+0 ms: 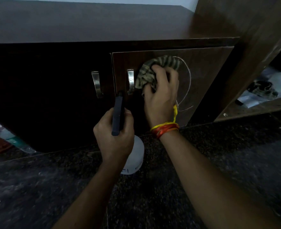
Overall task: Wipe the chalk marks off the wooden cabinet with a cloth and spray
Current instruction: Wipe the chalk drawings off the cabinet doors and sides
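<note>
Head view, dim light, looking down at a dark wooden cabinet [207, 66] standing on a speckled dark stone floor [235, 162]. Landmark: the steel handle [130, 80] on the right-hand door. Right hand [161, 95] sits just right of that handle, fingers clenched around a bunched green striped cloth [146, 71] and pressing it against the door face. Cloth spills out above and to the left of the hand, its edge almost touching the handle. White chalk marks [188, 76] curve in an arc to the right of the hand and hook round below it, near the wrist; part of the arc is hidden behind cloth and hand. Red and yellow thread band [165, 128] is tied around the right wrist. Left hand [114, 138] is below the handle, wrapped around the neck of a spray bottle [139, 156], whose white body hangs under the palm; its dark spray head [118, 113] points up at the door, tip just below the handle. Second steel handle [96, 84] is on the neighbouring door, left of the landmark. Open shelf with pale clutter [268, 90] lies far right, blurred.
</note>
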`<state>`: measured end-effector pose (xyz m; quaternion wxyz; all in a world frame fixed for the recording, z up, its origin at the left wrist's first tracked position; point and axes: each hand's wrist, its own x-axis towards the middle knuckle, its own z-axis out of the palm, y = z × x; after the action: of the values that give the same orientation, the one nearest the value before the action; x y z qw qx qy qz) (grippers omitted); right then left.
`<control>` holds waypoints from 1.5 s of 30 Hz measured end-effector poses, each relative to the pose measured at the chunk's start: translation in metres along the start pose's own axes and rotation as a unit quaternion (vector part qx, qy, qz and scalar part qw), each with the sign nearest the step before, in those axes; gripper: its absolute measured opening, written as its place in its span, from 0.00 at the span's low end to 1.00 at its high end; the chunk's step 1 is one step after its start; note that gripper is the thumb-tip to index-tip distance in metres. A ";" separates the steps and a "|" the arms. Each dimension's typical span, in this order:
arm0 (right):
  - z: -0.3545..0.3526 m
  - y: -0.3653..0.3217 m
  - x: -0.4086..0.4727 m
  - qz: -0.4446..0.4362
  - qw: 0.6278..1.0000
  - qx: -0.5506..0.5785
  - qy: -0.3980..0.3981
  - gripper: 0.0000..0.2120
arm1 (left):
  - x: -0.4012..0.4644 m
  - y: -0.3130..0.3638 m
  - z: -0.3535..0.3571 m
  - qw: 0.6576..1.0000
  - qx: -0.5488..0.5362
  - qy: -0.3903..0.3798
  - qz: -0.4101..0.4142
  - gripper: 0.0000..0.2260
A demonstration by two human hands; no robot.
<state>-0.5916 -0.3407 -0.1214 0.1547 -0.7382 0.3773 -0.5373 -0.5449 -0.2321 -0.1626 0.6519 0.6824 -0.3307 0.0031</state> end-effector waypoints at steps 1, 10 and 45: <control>0.000 -0.002 0.002 -0.004 1.000 -0.004 -0.002 0.21 | 0.000 0.000 0.001 1.000 0.000 0.000 0.001 0.16; -0.012 0.023 0.011 0.011 1.000 -0.013 0.008 0.20 | -0.002 0.002 0.004 1.000 -0.012 -0.002 0.012 0.17; -0.032 0.016 0.045 -0.007 0.998 -0.008 0.066 0.23 | 0.003 0.010 0.002 0.999 -0.034 -0.009 0.021 0.16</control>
<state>-0.6209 -0.3783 -0.0893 0.1195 -0.7051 0.3861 -0.5827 -0.5473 -0.2343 -0.1528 0.6716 0.6527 -0.3506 -0.0002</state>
